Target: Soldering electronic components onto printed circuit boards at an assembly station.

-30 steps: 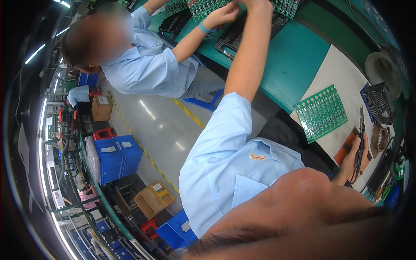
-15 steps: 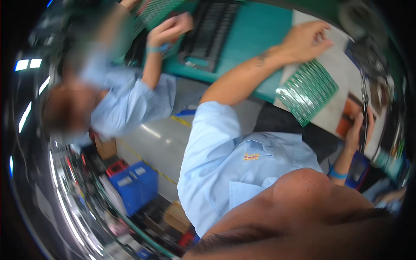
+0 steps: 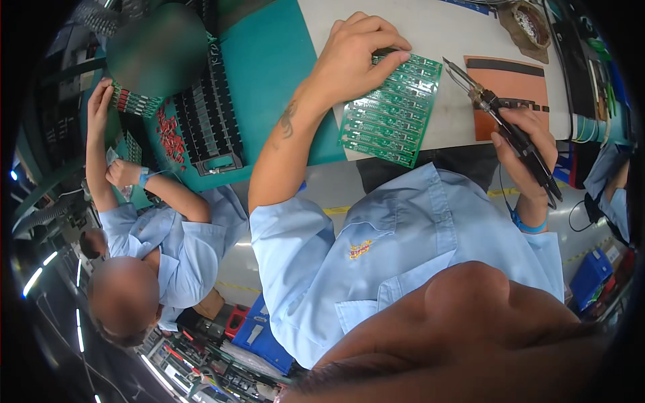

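My left hand [image 3: 356,57] rests on top of a green circuit board panel [image 3: 393,114], fingers curled over its upper left edge, pressing it on the white table top [image 3: 443,27]. My right hand [image 3: 527,151] grips a black soldering iron [image 3: 507,124] whose metal tip points up and left, just right of the panel and above an orange mat [image 3: 514,84]. A blue band sits on my right wrist.
A person in a light blue shirt [image 3: 178,235] sits at my left, hands on another green board [image 3: 131,101] beside a black slotted tray [image 3: 211,124] and red parts [image 3: 171,134] on a teal mat [image 3: 269,60]. A round tip-cleaner holder [image 3: 527,20] stands at the back right. Blue crates [image 3: 262,336] lie below.
My left hand has come back from the far tray and settled on the green panel, which lies closer to me. My view has swung down and right. The soldering iron stays in my right hand.
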### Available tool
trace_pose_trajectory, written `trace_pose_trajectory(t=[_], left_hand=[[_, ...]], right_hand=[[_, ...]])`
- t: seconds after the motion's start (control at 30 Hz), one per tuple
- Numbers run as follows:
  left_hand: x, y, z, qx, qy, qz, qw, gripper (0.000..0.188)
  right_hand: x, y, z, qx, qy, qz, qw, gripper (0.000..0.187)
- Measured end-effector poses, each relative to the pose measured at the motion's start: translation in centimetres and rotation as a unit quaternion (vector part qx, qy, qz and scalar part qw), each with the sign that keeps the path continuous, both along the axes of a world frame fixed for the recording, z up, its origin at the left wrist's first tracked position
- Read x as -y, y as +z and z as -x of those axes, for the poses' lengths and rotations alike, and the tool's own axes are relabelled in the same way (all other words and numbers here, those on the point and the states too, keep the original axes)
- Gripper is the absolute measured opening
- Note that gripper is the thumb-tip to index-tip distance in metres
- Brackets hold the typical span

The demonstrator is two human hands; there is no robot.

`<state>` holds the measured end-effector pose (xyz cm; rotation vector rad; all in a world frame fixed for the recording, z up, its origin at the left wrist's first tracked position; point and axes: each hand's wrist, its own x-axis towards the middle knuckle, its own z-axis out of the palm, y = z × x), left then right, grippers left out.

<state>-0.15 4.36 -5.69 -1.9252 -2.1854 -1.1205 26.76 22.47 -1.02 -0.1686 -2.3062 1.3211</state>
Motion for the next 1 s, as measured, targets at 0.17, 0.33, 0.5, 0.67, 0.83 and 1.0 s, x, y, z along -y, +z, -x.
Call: trace_pose_trajectory(t=[0.17,0.33,0.5,0.67,0.83,1.0], left_hand=[[0.2,0.0,-0.1,0.039,0.004,0.042,0.998,0.010],[-0.5,0.5,-0.3,0.051,0.005,0.055,0.997,0.010],[-0.8,0.8,-0.2,0.048,0.004,0.059,0.997,0.011],[-0.8,1.0,-0.5,0.036,0.007,0.071,0.997,0.012],[-0.8,0.9,-0.4,0.036,0.005,0.077,0.996,0.012],[-1.0,1.0,-0.5,0.042,0.006,0.077,0.996,0.013]], right_hand=[[0.3,-0.4,0.0,0.012,0.001,0.019,1.000,0.045],[0.0,-0.2,0.6,0.026,0.014,0.025,0.999,0.043],[-0.3,-0.4,0.6,0.041,0.021,0.043,0.998,0.042],[-0.3,-0.5,0.9,0.035,0.024,0.048,0.998,0.041],[-0.3,-0.3,1.0,0.036,0.025,0.046,0.998,0.040],[-0.4,-0.1,1.1,0.047,0.031,0.044,0.997,0.040]])
